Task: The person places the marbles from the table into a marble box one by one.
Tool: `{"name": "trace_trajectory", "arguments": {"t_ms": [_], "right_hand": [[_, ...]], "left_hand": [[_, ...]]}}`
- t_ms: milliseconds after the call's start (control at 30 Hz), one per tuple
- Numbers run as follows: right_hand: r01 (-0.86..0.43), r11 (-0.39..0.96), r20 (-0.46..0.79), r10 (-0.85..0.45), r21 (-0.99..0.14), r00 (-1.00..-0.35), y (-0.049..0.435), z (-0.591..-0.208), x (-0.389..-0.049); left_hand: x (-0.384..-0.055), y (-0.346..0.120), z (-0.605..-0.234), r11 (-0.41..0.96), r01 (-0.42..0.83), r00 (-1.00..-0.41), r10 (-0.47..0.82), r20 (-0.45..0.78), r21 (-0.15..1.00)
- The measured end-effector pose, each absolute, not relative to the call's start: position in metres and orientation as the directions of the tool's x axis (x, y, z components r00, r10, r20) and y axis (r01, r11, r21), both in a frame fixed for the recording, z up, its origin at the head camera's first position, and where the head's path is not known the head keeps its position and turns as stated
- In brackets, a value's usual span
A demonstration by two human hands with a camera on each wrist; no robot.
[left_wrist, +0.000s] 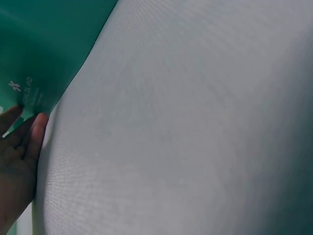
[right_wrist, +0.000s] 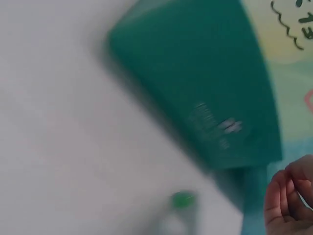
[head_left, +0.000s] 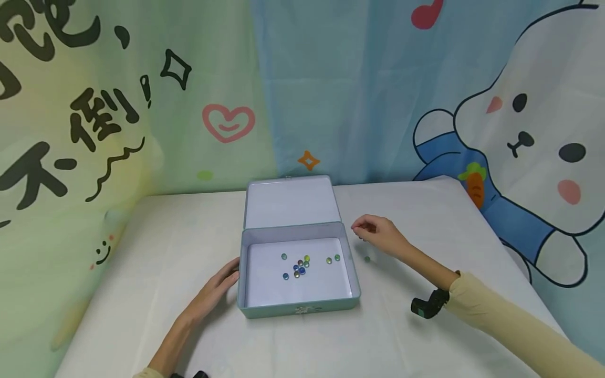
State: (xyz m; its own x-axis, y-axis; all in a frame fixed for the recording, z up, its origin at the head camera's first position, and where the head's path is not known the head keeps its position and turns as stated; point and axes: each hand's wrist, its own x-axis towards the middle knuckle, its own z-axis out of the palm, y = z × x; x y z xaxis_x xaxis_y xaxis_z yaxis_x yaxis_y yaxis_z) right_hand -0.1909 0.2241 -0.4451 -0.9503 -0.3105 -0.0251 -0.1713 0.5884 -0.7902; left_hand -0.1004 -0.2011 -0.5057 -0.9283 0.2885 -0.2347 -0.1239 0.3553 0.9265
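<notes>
A shallow green metal box stands with its hinged lid raised at the back. Several glass marbles, blue, green and amber, lie on its pale floor. My left hand rests its fingers against the outer left wall, and the left wrist view shows those fingertips at the green side. Just beyond the right wall hovers my right hand, thumb and fingertips drawn together; I cannot tell whether something small is between them. One green marble sits on the cloth below that hand.
A white cloth covers the table. Behind it hangs a printed curtain with a cartoon rabbit at the right. A black wrist camera is strapped to the right wrist.
</notes>
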Motion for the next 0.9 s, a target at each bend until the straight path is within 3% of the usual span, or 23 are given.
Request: {"name": "trace_trajectory", "arguments": {"t_ms": [433, 700, 900], "right_hand": [[-0.282, 0.672, 0.046, -0.346, -0.685, -0.937, 0.258, -0.502, -0.159], [-0.350, 0.649, 0.135, -0.358, -0.676, -0.924, 0.260, -0.513, -0.155], [-0.322, 0.658, 0.115, -0.338, -0.681, -0.934, 0.258, -0.513, -0.157]], "left_hand": [[-0.097, -0.199, -0.508, 0.352, -0.134, -0.929, 0.280, -0.241, 0.926], [-0.099, -0.199, -0.506, 0.356, -0.135, -0.931, 0.273, -0.241, 0.925], [-0.099, -0.200, -0.505, 0.361, -0.128, -0.932, 0.273, -0.236, 0.924]]}}
